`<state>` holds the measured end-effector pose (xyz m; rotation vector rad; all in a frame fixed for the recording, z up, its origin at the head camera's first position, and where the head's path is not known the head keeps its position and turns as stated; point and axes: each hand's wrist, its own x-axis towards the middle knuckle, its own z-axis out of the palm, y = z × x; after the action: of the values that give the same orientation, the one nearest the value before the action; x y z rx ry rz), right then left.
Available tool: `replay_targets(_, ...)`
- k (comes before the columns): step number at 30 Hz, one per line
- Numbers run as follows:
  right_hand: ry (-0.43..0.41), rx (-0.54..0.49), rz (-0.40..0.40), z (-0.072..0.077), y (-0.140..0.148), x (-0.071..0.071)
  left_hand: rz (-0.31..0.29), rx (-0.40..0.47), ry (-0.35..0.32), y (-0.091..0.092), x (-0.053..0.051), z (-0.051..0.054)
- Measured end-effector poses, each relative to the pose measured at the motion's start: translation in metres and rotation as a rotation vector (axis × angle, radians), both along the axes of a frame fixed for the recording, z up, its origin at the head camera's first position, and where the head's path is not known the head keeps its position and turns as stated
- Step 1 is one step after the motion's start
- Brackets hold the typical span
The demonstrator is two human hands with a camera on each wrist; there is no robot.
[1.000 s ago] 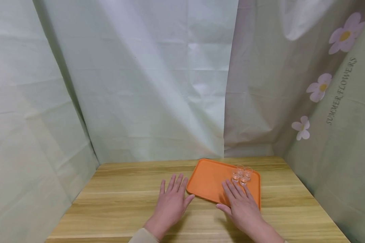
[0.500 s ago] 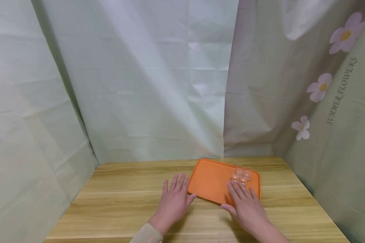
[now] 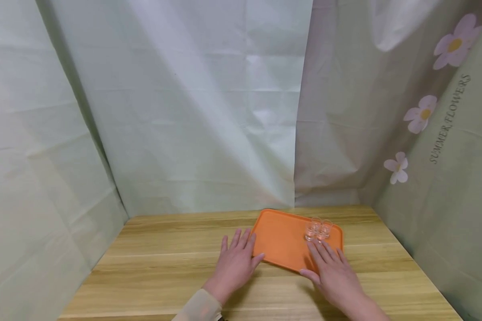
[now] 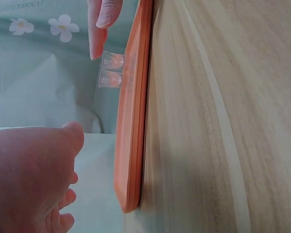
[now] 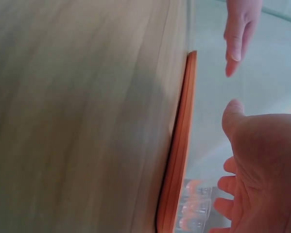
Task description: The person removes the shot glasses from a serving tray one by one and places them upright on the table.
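An orange rectangular tray [image 3: 281,238] lies at an angle on the wooden table. Several small clear cups [image 3: 324,229] stand close together on its right part. My left hand [image 3: 234,267] hovers by the tray's left end, palm down and fingers extended. Over the near right part of the tray is my right hand [image 3: 338,278], its fingers straight and its fingertips in front of the cups in the head view. Both wrist views show a gap between the hands and the tray. Neither hand holds anything. The right hand hides the tray's near right corner.
The wooden table [image 3: 164,267] reaches back to a pale green curtain [image 3: 209,133]. More curtain hangs at both sides. On the right side it carries printed flowers [image 3: 421,114] and lettering.
Both hands have drifted slightly to the right with their fingers still extended. The tray and cups keep their place on the table.
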<state>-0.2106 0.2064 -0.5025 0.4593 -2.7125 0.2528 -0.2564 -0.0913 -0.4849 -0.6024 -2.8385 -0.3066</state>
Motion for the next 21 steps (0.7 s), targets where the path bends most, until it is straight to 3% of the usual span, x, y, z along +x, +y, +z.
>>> replay_targets(11,-0.027,0.008,-0.043,-0.001,0.013,0.002,-0.004,0.004,-0.039,0.005,-0.01,0.003)
replay_targets(21,-0.082,-0.005,-0.076,-0.006,0.027,0.003,0.016,-0.004,-0.069,0.008,-0.023,-0.003)
